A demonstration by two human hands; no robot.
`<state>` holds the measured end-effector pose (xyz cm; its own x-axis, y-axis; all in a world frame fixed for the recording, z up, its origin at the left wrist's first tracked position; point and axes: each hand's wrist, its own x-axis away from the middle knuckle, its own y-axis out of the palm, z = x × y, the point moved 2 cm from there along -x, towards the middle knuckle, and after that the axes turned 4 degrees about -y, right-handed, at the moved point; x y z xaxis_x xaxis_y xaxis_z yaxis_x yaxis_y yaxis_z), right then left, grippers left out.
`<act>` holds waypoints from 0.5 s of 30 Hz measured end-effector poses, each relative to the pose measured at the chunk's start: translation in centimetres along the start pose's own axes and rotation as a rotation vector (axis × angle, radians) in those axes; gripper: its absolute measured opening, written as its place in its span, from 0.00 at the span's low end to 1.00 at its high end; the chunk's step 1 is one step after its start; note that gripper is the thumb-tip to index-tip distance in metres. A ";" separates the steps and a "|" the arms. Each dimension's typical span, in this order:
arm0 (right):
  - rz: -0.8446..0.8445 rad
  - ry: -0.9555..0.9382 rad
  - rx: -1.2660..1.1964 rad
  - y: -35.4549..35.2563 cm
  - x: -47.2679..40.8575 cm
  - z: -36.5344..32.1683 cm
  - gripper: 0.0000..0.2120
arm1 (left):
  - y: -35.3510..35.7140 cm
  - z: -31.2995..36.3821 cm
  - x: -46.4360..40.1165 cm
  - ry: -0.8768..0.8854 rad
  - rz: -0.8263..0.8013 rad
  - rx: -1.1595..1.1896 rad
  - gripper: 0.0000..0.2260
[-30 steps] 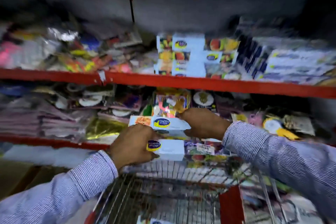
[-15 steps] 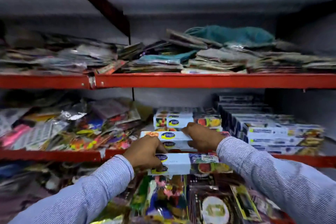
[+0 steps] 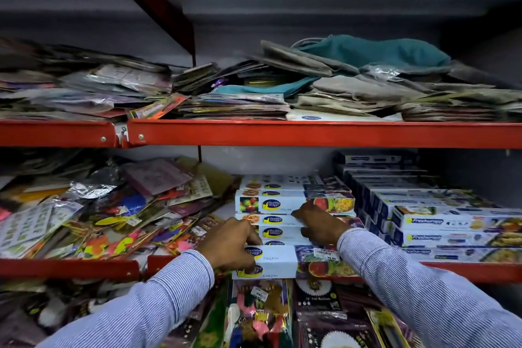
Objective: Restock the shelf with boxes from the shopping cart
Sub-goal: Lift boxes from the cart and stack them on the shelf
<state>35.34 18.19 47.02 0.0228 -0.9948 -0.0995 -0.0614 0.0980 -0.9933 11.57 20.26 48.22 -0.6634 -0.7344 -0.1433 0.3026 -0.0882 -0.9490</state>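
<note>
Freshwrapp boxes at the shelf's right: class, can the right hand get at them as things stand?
Probably yes. The right hand rests on the Healthy Wrapp boxes beside the Freshwrapp boxes, with nothing between.

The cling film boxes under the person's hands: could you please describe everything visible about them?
The cling film boxes are long, slim cartons that look like cardboard, white with a blue and yellow oval logo at the left and food photos at the right. They lie flat in a stack at the front edge of the red shelf, lengthwise along it, the lowest overhanging the lip. One bears a price sticker. The left hand grips their left end; the right hand presses on top. More such boxes sit stacked behind.
</note>
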 end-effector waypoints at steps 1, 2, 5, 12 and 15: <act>0.006 -0.007 -0.001 0.1 -0.1 0.0 0.23 | 0.1 -0.2 -0.3 -0.002 -0.003 0.011 0.24; 0.012 -0.018 0.005 0.1 -0.1 0.0 0.23 | 0.1 -0.4 -0.6 -0.004 -0.006 0.020 0.23; 0.086 -0.041 0.023 -0.2 0.0 0.1 0.20 | 0.2 -0.4 -1.6 0.008 -0.002 0.025 0.23; 0.249 -0.001 -0.094 -0.5 -0.3 0.4 0.16 | 0.9 0.3 -4.1 0.025 -0.015 -0.024 0.15; 0.291 -0.001 -0.141 -1.3 0.4 0.9 0.12 | 1.3 0.6 -5.3 0.012 0.046 -0.027 0.25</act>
<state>36.36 17.64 48.25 -0.0147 -0.9256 -0.3783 -0.2033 0.3732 -0.9052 15.87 23.59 47.96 -0.6575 -0.7291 -0.1898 0.3139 -0.0362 -0.9488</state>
